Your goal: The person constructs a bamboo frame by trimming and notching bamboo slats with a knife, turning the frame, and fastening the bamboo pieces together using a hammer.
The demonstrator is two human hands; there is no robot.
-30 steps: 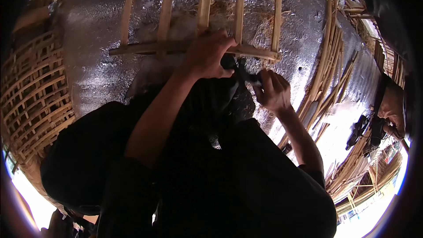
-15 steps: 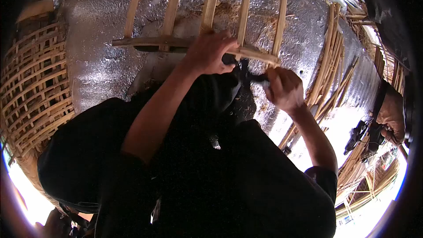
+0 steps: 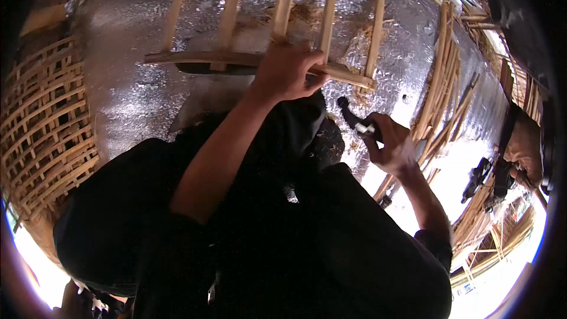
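pale slatted frame (image 3: 286, 0), left hand (image 3: 286, 72) pinching crossbar (image 3: 236, 58), right hand (image 3: 391, 145) clutching black tool (image 3: 351, 118)

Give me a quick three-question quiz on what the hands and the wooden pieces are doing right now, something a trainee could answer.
1. Multiple choice: What does the left hand grip?
A) The woven panel
B) The wooden crossbar
C) The bundle of sticks

2. True or false: The right hand holds a dark tool that is apart from the crossbar.

3. Count: How many wooden slats run up from the crossbar over the silvery sheet?

Key: 1. B; 2. True; 3. Five
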